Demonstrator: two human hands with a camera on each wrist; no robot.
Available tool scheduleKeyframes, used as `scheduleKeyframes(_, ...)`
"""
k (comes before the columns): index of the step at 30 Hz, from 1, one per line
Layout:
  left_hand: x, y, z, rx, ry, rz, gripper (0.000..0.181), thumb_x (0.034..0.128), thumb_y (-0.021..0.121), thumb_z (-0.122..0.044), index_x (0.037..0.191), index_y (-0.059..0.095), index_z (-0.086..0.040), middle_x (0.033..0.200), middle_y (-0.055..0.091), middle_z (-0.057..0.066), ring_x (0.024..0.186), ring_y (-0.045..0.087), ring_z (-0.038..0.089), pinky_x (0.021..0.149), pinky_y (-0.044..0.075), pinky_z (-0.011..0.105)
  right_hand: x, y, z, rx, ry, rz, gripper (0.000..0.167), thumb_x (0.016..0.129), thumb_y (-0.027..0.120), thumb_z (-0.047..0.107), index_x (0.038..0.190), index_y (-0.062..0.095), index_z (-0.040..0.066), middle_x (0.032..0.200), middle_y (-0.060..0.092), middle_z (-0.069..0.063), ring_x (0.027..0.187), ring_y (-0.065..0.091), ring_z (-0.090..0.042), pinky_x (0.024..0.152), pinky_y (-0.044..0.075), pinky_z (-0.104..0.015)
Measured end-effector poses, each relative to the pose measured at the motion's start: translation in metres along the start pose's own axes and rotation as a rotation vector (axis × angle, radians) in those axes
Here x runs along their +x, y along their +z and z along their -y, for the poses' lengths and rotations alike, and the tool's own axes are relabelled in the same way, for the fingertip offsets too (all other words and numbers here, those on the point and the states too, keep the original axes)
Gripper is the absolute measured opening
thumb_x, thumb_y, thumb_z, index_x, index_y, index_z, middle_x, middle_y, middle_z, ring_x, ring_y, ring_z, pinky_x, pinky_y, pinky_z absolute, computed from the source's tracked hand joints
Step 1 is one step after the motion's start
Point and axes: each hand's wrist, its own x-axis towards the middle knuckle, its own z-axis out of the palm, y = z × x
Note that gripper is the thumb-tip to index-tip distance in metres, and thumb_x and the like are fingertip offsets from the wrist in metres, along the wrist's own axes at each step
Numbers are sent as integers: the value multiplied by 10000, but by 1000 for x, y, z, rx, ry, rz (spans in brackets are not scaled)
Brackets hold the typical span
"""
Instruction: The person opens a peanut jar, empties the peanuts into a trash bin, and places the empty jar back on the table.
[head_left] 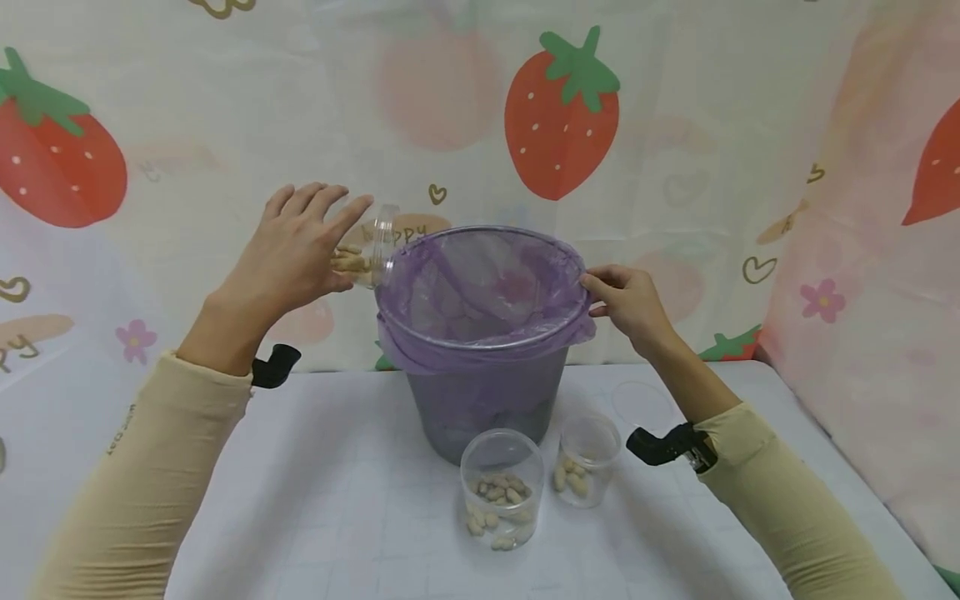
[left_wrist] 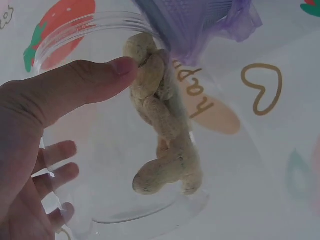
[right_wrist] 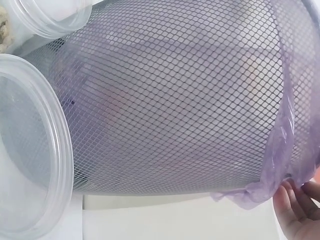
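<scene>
My left hand [head_left: 292, 254] grips a clear plastic jar [head_left: 385, 237] tipped on its side, its mouth toward the left rim of the mesh trash bin [head_left: 487, 408]. Several unshelled peanuts [left_wrist: 157, 112] lie along the jar's lower side in the left wrist view, with the thumb across the jar. A purple bag [head_left: 480, 292] lines the bin and folds over its rim. At the rim's right side, my right hand [head_left: 632, 307] pinches the bag's edge, also seen in the right wrist view, where the fingers [right_wrist: 290, 210] touch the bag.
In front of the bin stand a larger clear cup [head_left: 501, 454] and a smaller clear cup [head_left: 591, 437], both with peanuts at the bottom. A clear round lid [head_left: 643, 405] lies on the white table [head_left: 337, 500]. Behind hangs a strawberry-print cloth [head_left: 322, 108].
</scene>
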Motion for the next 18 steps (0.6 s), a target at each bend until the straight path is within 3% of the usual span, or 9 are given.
scheduleKeyframes(5, -1, 5, 0, -20, -6, -63, 960, 668, 896, -300, 1462, 394, -106, 1422, 466, 219, 1314, 424, 412, 1080, 338, 602, 1, 1, -1, 2, -8, 6, 381, 983, 577, 189, 1229, 591, -102, 800, 608, 155, 762, 609, 10, 673, 567, -164)
scheduleKeyframes(12, 0, 7, -3, -67, -61, -94, 961, 683, 889, -269, 1479, 373, -118, 1436, 438, 233, 1328, 381, 436, 1076, 312, 615, 1, 0, -1, -6, 1, 18, 389, 989, 570, 197, 1244, 583, -96, 822, 605, 142, 772, 608, 6, 681, 567, -163)
scheduleKeyframes(18, 2, 11, -4, -39, -29, -115, 939, 681, 888, -215, 1469, 384, -133, 1444, 443, 223, 1345, 380, 416, 1113, 279, 613, 0, 0, 0, -26, 6, 15, 396, 991, 568, 209, 1247, 581, -93, 837, 600, 124, 775, 606, 3, 683, 567, -160)
